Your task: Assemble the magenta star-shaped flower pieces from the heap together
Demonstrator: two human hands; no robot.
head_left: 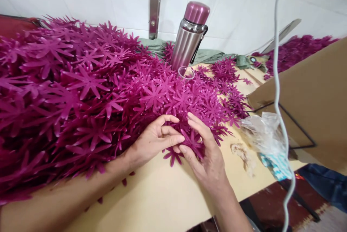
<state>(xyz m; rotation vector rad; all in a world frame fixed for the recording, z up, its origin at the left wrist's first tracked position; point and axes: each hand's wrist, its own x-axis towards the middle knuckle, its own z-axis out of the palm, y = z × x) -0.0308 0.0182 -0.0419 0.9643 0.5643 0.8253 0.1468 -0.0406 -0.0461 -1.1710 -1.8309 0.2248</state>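
Note:
Magenta artificial flower pieces with long narrow petals lie in a deep heap (89, 84) across the table. At its near edge my left hand (153, 136) is closed, thumb and fingers pinching the petals of a flower piece (192, 141). My right hand (208, 152) curls around the same piece from the right, its thumb tip close to the left fingertips. Part of that piece is hidden behind the fingers. Just below the hands another magenta piece (172, 157) hangs over the bare tabletop.
A steel flask (187, 40) with a magenta lid stands behind the heap, beside a clear plastic ring (186, 73). On the right are a cardboard box (306, 105), a crumpled plastic bag (264, 130) and a hanging grey cable (276, 80). The pale tabletop (151, 196) ends in front.

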